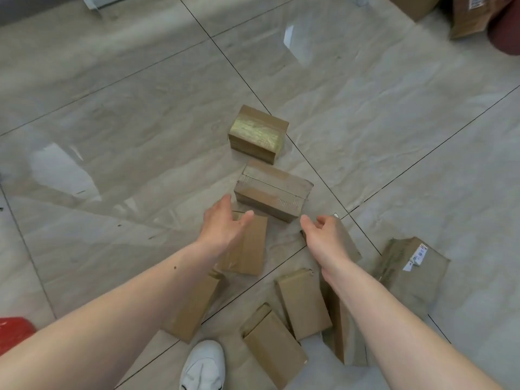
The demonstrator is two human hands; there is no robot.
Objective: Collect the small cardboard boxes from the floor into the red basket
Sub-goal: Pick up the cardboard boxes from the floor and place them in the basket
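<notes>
Boxes on floor (112, 108): nine small cardboard boxes (274, 190).
Hands: left hand (225, 223), right hand (323, 235); each grip wide, holding nothing.
Basket: one red basket (14, 332).

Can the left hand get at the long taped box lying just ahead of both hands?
Probably yes. The left hand hangs open just short of the long taped box, with nothing between them; the box's near left corner is uncovered, and the right hand holds nothing.

Matt cardboard boxes (273, 190), glossy tile floor (394, 114)
</notes>
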